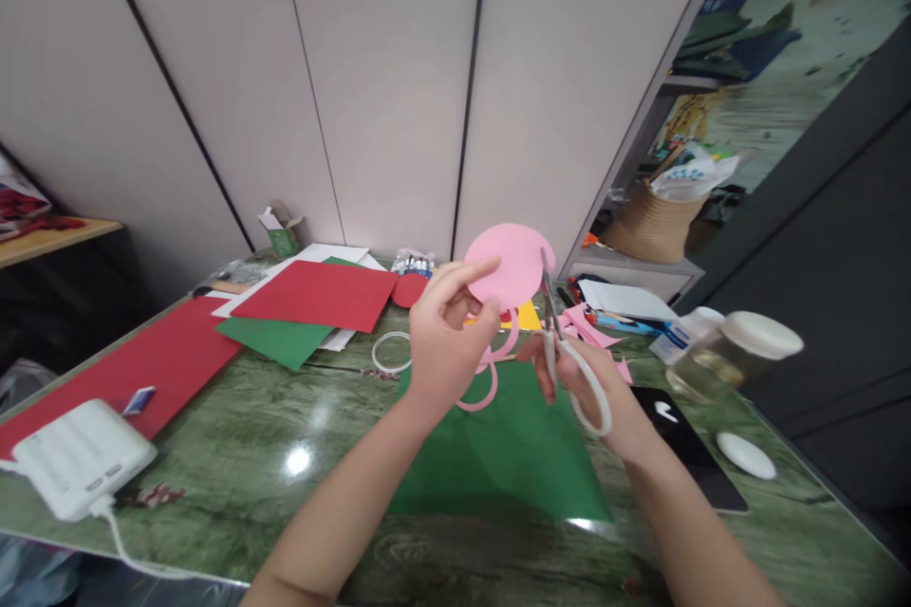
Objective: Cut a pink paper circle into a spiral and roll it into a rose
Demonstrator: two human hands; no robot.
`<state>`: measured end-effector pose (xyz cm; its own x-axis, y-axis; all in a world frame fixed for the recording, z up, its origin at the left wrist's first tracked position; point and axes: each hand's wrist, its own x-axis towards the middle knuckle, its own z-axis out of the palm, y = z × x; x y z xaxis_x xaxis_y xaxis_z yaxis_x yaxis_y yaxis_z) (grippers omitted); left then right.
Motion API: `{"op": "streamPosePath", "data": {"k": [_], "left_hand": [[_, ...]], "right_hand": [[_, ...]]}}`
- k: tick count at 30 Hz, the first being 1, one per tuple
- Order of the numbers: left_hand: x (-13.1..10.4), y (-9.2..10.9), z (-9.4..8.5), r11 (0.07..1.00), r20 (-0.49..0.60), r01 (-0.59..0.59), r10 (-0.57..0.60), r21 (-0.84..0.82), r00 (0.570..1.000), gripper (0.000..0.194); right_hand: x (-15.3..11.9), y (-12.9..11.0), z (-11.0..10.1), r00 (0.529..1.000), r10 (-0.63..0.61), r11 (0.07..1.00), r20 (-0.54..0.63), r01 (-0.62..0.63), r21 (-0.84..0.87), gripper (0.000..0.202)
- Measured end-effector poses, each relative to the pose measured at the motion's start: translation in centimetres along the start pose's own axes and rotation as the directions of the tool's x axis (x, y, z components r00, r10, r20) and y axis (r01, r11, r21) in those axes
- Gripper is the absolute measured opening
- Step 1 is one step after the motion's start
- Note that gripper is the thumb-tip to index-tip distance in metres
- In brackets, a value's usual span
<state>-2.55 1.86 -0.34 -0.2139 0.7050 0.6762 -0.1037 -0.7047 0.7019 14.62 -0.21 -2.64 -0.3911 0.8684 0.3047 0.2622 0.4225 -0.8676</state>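
My left hand (455, 327) pinches a round pink paper disc (509, 261) between thumb and fingers, holding it up above the table. In my right hand (602, 389) is a pair of scissors (585, 389) with white handles, fingers through the loops. The scissor blades point up and meet the right edge of the disc. Beneath both hands a green paper sheet (505, 455) lies flat. Curved pink paper strips (480, 394) show below the disc, partly hidden by my left hand.
Left are red sheets (320, 292), green paper (281, 340), a white tape roll (391, 353) and a white charger (83, 457) with a cable. Pink scraps (587, 330), a black tablet (687, 450), a white oval case (746, 455) and a lidded jar (736, 356) stand right.
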Motion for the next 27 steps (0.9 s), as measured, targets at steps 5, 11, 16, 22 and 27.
{"op": "streamPosePath", "data": {"k": [5, 11, 16, 22, 27], "left_hand": [[0.06, 0.28, -0.05, 1.0, -0.015, 0.004, -0.004, 0.028, 1.0, 0.032], [0.0, 0.39, -0.08, 1.0, -0.022, 0.026, -0.026, 0.015, 0.999, 0.026], [0.02, 0.1, -0.08, 1.0, -0.044, 0.015, -0.014, 0.014, 0.999, 0.023], [0.02, -0.17, -0.15, 0.999, -0.049, 0.004, -0.006, -0.034, 0.999, 0.03], [0.05, -0.1, -0.11, 1.0, -0.056, 0.0, -0.001, -0.017, 0.998, 0.032]], "right_hand": [[-0.05, -0.03, -0.04, 1.0, 0.015, 1.0, 0.002, -0.015, -0.015, 0.055], [-0.05, -0.06, -0.11, 1.0, 0.022, 1.0, 0.006, -0.022, -0.007, 0.052], [0.05, -0.01, -0.09, 1.0, 0.023, 1.0, 0.001, -0.023, -0.003, 0.052], [0.11, -0.04, -0.16, 0.999, 0.046, 0.999, 0.002, -0.046, -0.024, 0.053], [0.11, 0.04, -0.08, 0.999, 0.052, 0.998, 0.008, -0.052, -0.031, 0.053]]}}
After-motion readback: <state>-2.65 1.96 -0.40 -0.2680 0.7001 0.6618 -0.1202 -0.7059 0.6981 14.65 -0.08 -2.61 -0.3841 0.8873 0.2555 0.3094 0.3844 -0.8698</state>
